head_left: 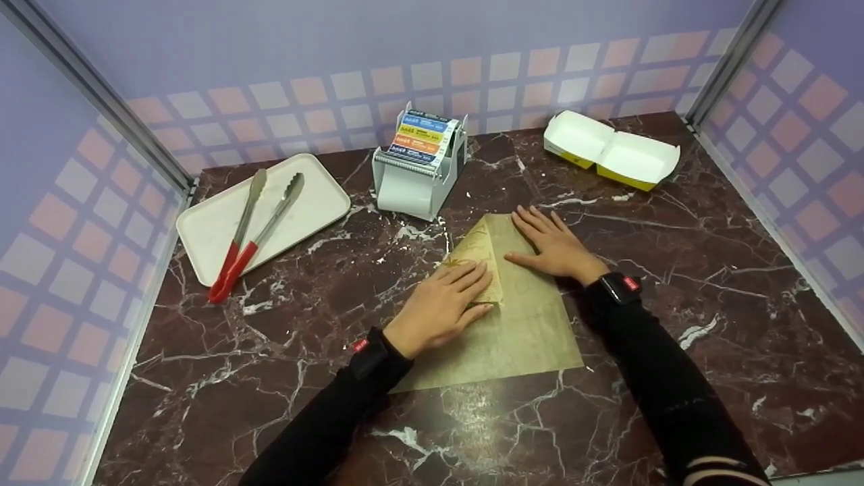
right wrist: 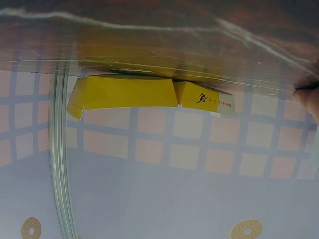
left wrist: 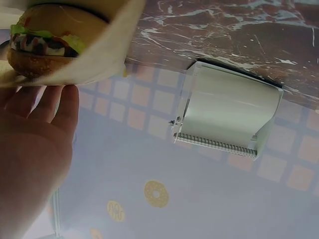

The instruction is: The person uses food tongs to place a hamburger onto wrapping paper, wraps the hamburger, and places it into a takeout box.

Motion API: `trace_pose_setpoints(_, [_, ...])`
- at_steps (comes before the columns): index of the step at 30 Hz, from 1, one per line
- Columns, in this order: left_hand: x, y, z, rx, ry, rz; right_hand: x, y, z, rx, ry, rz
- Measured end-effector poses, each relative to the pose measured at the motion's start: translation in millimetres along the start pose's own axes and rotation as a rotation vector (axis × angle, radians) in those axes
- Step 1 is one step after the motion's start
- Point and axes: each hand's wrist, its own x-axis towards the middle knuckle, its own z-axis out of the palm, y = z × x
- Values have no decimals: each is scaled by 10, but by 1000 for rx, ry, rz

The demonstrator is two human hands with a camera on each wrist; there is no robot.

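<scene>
A sheet of thin, brownish-tan, semi-translucent wrapping paper [head_left: 530, 331] lies under both hands, its far left part folded over into a paler, creased triangular flap that tapers to a point beyond the left grip [head_left: 442, 304]. Inside the paper, at the fingertips of the left grip, the left wrist view shows part of a round burger [left wrist: 65, 20] with a smooth golden-brown bun, frilly green lettuce and a dark filling streaked with white. The left grip is relaxed, its fingers nearly straight across the fold. The right grip [head_left: 557, 246] is also released, its fingers spread flat on the paper's far right edge.

The tabletop [head_left: 310, 378] is glossy dark maroon with white marble-like veins. Well to the left of the left grip lies an off-white rectangular tray [head_left: 310, 196], with metal tongs with red handles [head_left: 244, 260] lying across it. Beyond the left grip stands a pale grey dispenser [head_left: 408, 192] carrying a roll of multicoloured labels [head_left: 420, 140]. Beyond and to the right of the right grip sits an open clamshell box, white inside and yellow outside [head_left: 631, 156]. Around the tabletop rise lavender walls [head_left: 445, 34] with pink and white squares, and grey metal strips [head_left: 736, 61] line the corners.
</scene>
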Motion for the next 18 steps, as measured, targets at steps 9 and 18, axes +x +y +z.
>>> trace_pose_setpoints(9, [8, 60, 20, -45, -22, -16, -14, -7, -3, -11, -11, -1])
trace_pose_setpoints(18, [28, 13, 14, -194, 71, -4, -4, -15, -12, -28, -5, -7])
